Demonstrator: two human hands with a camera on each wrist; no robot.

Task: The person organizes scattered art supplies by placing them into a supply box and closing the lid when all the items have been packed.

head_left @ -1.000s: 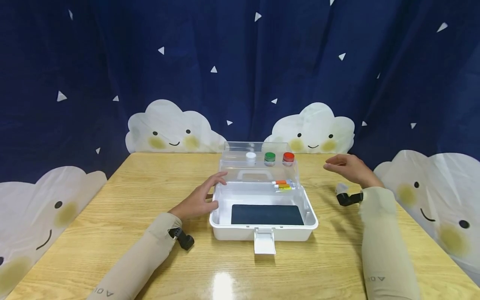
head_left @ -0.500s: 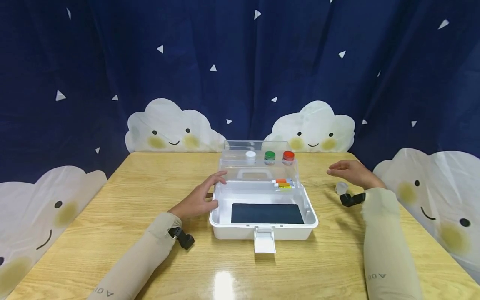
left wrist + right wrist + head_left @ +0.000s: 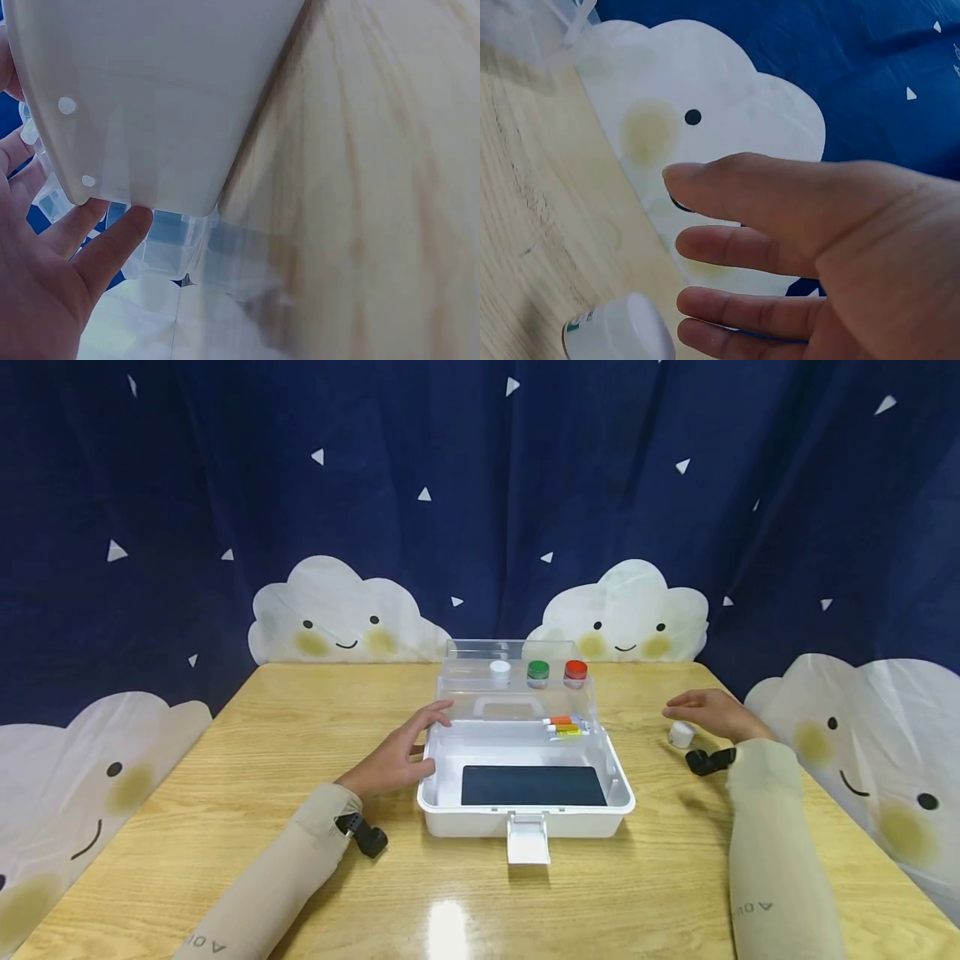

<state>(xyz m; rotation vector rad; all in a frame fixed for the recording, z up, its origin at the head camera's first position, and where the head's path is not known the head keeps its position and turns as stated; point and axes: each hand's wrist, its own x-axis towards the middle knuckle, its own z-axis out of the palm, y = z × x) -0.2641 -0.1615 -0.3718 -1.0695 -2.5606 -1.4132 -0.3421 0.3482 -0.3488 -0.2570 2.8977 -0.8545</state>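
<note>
A white storage box (image 3: pixel 525 822) stands on the table with its clear lid (image 3: pixel 551 697) raised at the back. My left hand (image 3: pixel 393 760) holds the box's left end, thumb over the rim; in the left wrist view, its fingers (image 3: pixel 124 232) rest at the far edge. My right hand (image 3: pixel 708 712) hovers to the right of the box, holding nothing. Its fingers are loosely bent, as the right wrist view shows. Just below it a small jar with a white lid (image 3: pixel 681 735) stands upright on the table; part of it appears in the right wrist view.
Along the raised clear part sit jars with a white lid (image 3: pixel 500 668), a green lid (image 3: pixel 537 670) and a red lid (image 3: pixel 575 670). Below them lie small orange and yellow tubes (image 3: pixel 566 727). A dark rectangle (image 3: pixel 532 786) covers the box's floor. The front latch (image 3: pixel 528 843) hangs down.
My right hand has moved slightly right and lower, drawing away from the box. The small jar beneath it has turned: a translucent round face showed before, its white lid now. My left hand keeps its place.
</note>
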